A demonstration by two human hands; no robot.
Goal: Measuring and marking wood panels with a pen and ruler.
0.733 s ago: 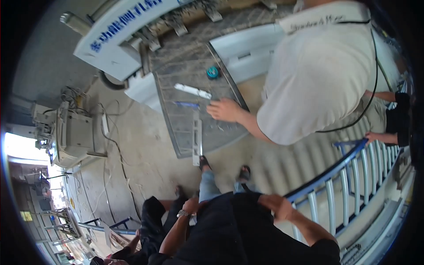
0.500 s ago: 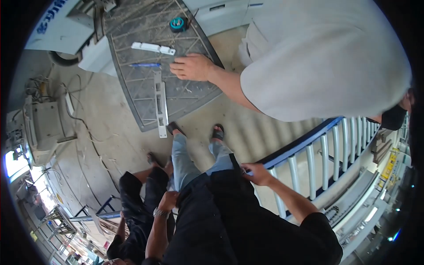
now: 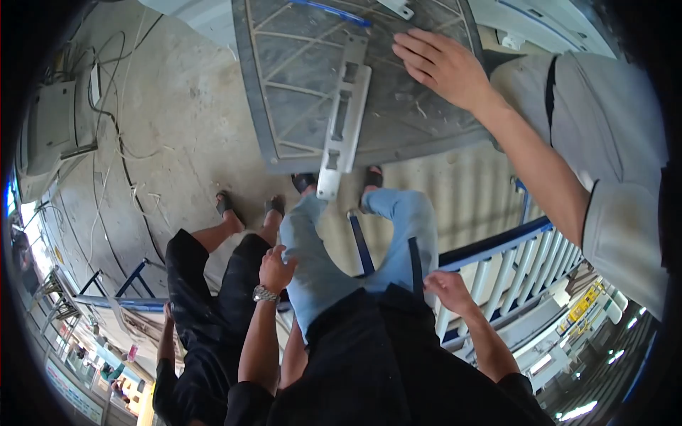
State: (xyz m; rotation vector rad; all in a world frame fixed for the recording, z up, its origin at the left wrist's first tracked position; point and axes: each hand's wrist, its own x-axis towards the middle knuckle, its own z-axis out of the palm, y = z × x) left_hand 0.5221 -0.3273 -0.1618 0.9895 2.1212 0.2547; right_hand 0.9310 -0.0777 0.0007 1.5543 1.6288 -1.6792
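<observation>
My left hand (image 3: 277,270), with a metal watch (image 3: 264,292) at its wrist, is by the left thigh of my light blue jeans (image 3: 316,284). Its fingers are curled in, and nothing shows in them. At my right hip is my right hand (image 3: 449,290), fingers bent together beside a black strap (image 3: 415,264); whatever they may hold is hidden. Ahead of me a slotted metal plate (image 3: 344,117) lies on a dark ribbed mat (image 3: 291,117), its near end jutting past the mat's edge. Another person's hand (image 3: 444,67) reaches over the mat, fingers spread.
A blue pen (image 3: 334,12) and part of a second metal piece (image 3: 398,7) lie at the mat's far side. A railing with a blue top (image 3: 490,245) runs to my right. Someone in black shorts (image 3: 199,277) is close on my left. Cables (image 3: 117,135) cross the floor.
The view has shifted nearer the mat, and the tape measure has left the picture. My knees look more bent and spread. My hands have come away from my waist, the right one outward.
</observation>
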